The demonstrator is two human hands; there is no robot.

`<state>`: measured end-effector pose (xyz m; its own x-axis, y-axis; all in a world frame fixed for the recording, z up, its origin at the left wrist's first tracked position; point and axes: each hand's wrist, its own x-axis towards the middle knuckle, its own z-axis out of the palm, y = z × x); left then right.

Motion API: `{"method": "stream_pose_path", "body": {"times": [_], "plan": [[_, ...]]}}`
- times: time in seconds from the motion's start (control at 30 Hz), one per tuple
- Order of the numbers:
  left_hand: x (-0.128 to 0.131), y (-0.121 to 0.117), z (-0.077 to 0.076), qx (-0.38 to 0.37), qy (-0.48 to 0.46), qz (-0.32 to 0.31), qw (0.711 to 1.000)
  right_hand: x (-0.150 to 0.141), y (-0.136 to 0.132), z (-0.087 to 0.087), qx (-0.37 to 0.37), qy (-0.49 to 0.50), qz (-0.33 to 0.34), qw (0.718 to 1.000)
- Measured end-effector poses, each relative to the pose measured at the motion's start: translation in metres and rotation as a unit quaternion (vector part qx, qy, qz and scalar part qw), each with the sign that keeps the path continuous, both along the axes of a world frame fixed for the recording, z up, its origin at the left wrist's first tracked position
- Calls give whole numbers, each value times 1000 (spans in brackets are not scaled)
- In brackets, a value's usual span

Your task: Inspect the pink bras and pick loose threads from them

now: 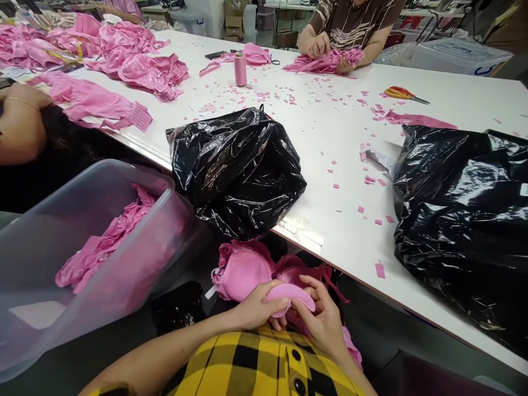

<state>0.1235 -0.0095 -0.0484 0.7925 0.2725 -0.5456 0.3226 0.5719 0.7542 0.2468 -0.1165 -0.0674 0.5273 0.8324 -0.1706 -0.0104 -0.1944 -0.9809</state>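
Two hands on one pink pad

Left of the hands, a translucent bin point(136, 242) holds pink fabric point(105, 242). The left hand point(258, 305) and right hand point(322, 316) both grip the pink pad point(291, 296), thumbs on its face; pink bra cups point(245, 269) lie just beyond. Farther right, past the hands, a black bag point(462, 220) rests on the white table point(346, 242).

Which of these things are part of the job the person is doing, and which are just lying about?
Probably in the job:
- curved pink pad, held by left hand and right hand
- pink bra beside it
- perhaps the pink garments in the bin

Apparently just lying about:
- scissors
- thread cone
- loose pink scrap
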Motion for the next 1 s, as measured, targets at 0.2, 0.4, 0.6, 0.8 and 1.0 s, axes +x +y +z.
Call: {"method": "stream_pose_path", "body": {"times": [0.2, 0.4, 0.6, 0.8, 1.0], "plan": [[-5, -2, 1, 72, 33, 4, 997, 3, 4, 2, -59, 164, 61, 983], [-14, 0, -6, 0, 39, 27, 999, 3, 3, 0, -108, 242, 195, 944], [-12, -3, -8, -6, 20, 79, 997, -10, 7, -9, -97, 377, 70, 919], [-21, -4, -10, 71, -4, 68, 995, -14, 18, -8, -126, 478, 21, 869], [-27, 0, -8, 47, 28, 82, 995, -16, 19, -7, -134, 451, 51, 881]]}}
